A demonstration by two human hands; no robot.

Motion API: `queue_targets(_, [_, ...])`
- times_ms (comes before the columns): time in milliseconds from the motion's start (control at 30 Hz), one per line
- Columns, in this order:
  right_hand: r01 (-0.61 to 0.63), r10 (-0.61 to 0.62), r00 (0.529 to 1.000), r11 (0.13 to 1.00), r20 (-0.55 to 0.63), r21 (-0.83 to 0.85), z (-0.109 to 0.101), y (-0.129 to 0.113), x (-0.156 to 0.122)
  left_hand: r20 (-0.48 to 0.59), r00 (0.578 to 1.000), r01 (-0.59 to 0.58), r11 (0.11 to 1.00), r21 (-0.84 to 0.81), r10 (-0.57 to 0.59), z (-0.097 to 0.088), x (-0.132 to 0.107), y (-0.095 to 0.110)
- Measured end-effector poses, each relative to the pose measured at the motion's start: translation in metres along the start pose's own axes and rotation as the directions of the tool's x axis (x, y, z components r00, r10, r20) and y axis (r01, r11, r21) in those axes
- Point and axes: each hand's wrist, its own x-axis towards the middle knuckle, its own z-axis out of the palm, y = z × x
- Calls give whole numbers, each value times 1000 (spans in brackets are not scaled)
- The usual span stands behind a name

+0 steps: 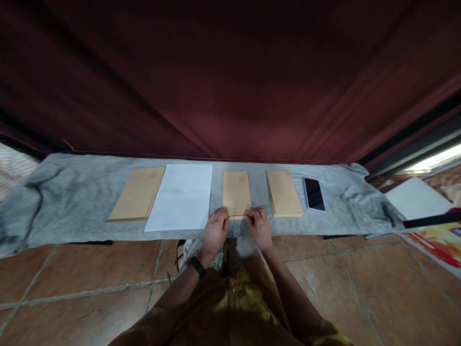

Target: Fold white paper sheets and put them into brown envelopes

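A brown paper envelope (236, 192) with a small red print lies upright in front of me on the grey cloth. My left hand (216, 228) pinches the near left corner of this envelope, fingers closed. At the near right corner, my right hand (259, 227) grips it the same way. A thin dark line runs between the two hands along the near end, where the flap is. White paper sheets (182, 197) lie just left of my left hand. To the right of my right hand rests a stack of brown envelopes (284, 193).
Another stack of brown envelopes (139, 193) lies at the left. A phone (314, 194) lies at the right on the grey cloth (342, 202). Behind the bench hangs a dark red curtain (230, 96). A white sheet (416, 197) is at the far right, above the tiled floor (317, 278).
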Motion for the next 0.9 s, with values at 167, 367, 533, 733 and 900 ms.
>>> queue_targets(167, [-7, 7, 1000, 1000, -12, -18, 0, -1, 1, -23, 999, 28, 1000, -11, -28, 0, 1, 2])
queue_targets(367, [-26, 25, 999, 999, -24, -26, 1, -2, 1, 17, 997, -74, 991, 112, 72, -3, -3, 10])
queue_targets(533, [-23, 22, 999, 999, -34, -31, 2, -3, 0, 192, 952, -269, 949, 163, 237, 4, -21, 22])
queue_targets(733, [-33, 32, 999, 999, -35, -33, 3, -3, 1, 263, 943, -261, 944, 202, 204, 14, -32, 30])
queue_targets(900, [-28, 27, 998, 1000, -54, -14, 1, -6, -2, 268, 941, -266, 941, 210, 207, 17, -32, 29])
